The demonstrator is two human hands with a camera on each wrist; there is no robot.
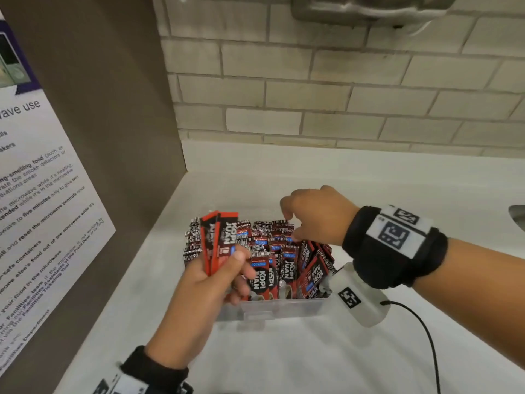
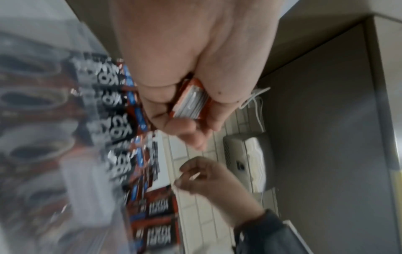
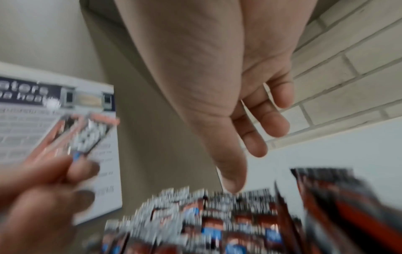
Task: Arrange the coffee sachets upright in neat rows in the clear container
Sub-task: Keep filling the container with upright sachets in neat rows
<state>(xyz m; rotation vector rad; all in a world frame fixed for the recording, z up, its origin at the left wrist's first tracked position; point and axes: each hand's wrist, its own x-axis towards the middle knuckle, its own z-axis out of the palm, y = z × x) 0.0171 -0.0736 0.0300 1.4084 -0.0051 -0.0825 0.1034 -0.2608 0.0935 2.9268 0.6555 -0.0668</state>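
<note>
A clear container (image 1: 284,308) stands on the white counter, packed with several red-and-black coffee sachets (image 1: 270,243). Those at the back stand upright in rows; those at the front right lean. My left hand (image 1: 227,268) grips a small bundle of sachets (image 1: 217,237) upright over the container's left end. The left wrist view shows the bundle's bottom ends (image 2: 191,101) pinched between thumb and fingers. My right hand (image 1: 295,223) hovers just above the back-right sachets. In the right wrist view its fingers (image 3: 254,137) are loosely bent and hold nothing, above the blurred sachets (image 3: 217,214).
A brown side panel with a microwave notice (image 1: 42,223) closes off the left. The tiled wall (image 1: 341,95) and a metal dispenser (image 1: 369,7) are behind. White counter (image 1: 312,359) lies in front, a black cable (image 1: 426,336) trails right, and a sink edge (image 1: 518,217) shows far right.
</note>
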